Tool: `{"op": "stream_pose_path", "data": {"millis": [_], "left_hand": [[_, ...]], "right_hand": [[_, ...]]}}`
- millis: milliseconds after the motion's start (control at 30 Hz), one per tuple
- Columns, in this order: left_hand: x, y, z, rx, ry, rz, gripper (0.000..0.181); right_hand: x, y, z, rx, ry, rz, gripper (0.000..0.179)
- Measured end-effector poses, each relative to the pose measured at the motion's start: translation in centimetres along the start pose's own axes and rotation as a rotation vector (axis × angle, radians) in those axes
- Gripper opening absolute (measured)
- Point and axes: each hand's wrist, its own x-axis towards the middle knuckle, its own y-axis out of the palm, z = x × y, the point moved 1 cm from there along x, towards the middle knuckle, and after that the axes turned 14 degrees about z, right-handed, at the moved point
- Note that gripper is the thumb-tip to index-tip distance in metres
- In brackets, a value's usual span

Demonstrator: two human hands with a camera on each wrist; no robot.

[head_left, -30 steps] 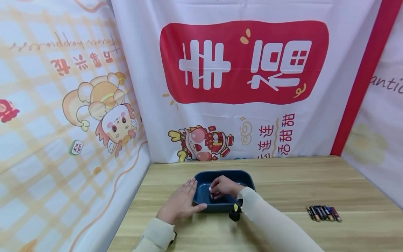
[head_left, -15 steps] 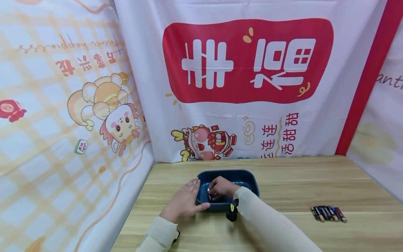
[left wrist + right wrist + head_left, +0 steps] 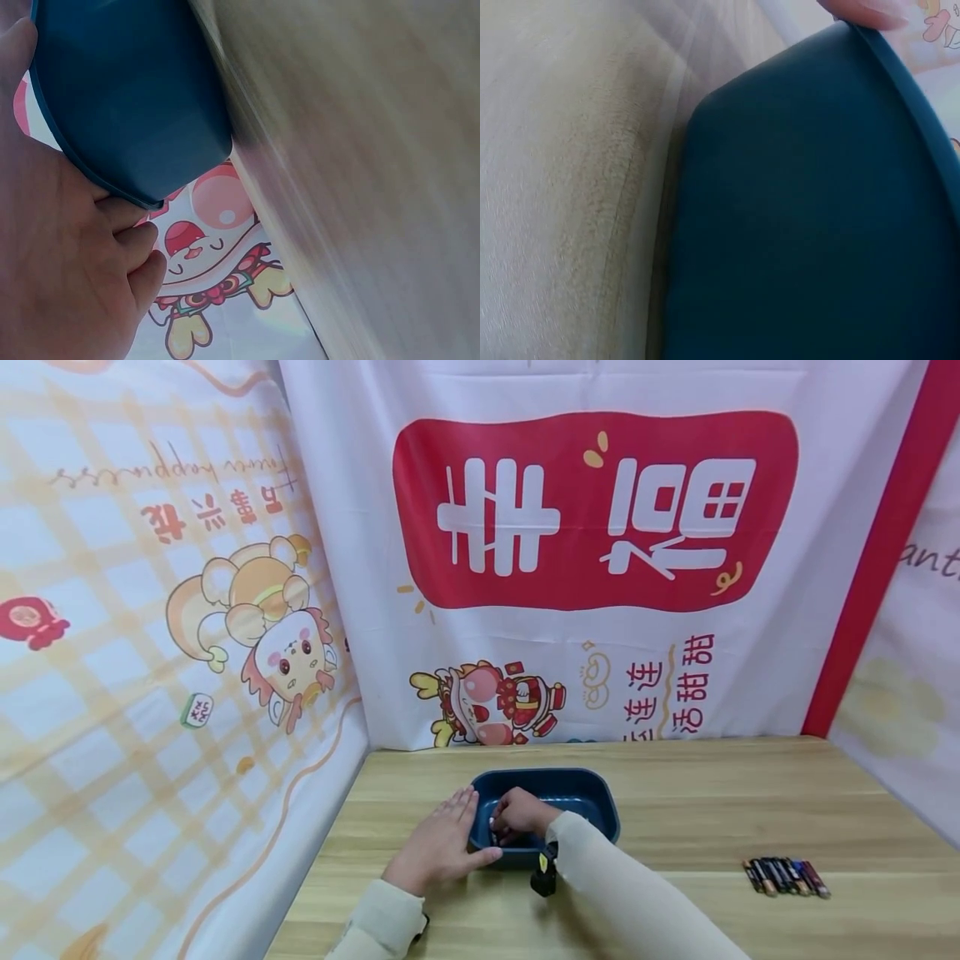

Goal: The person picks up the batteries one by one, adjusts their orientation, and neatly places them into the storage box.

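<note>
A dark blue rectangular basin point(image 3: 585, 787) sits on the wooden table. My left hand point(image 3: 435, 850) rests against its left end, fingers extended along the rim and thumb at the front edge. In the left wrist view, the left hand point(image 3: 71, 255) lies along the rim of the basin point(image 3: 142, 97). My right hand point(image 3: 525, 812) reaches inside, low near the left end, its curled fingers pinching a small battery point(image 3: 494, 837) that is mostly hidden. The right wrist view shows the outer wall of the basin point(image 3: 802, 195) and a left fingertip at its corner.
A row of several batteries point(image 3: 786, 877) lies side by side on the table point(image 3: 697, 810) at the right. Printed cloths hang behind and along both sides, the back cloth point(image 3: 360, 610) meeting the table's far edge. A black wrist camera point(image 3: 543, 881) hangs at the right cuff.
My right hand has moved slightly left and lower inside the basin, toward its left end. The left hand keeps its place on the rim. The head view has shifted a little.
</note>
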Motion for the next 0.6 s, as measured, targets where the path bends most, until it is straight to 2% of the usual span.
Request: {"op": "stream_pose_path", "data": {"millis": [133,400,600], "left_hand": [[-0.1,0.1,0.0,-0.005,0.002,-0.008,0.1],[-0.3,0.2,-0.1,0.009,-0.008,0.003,0.102],[-0.3,0.1,-0.2,0.008,-0.009,0.0,0.102]], "right_hand": [[0.5,0.6,0.0,-0.039,0.008,-0.023,0.006],[1.2,1.3,0.1,-0.224,0.043,-0.08,0.016],[1.2,1.3,0.1,-0.283,0.049,-0.106,0.018]]}}
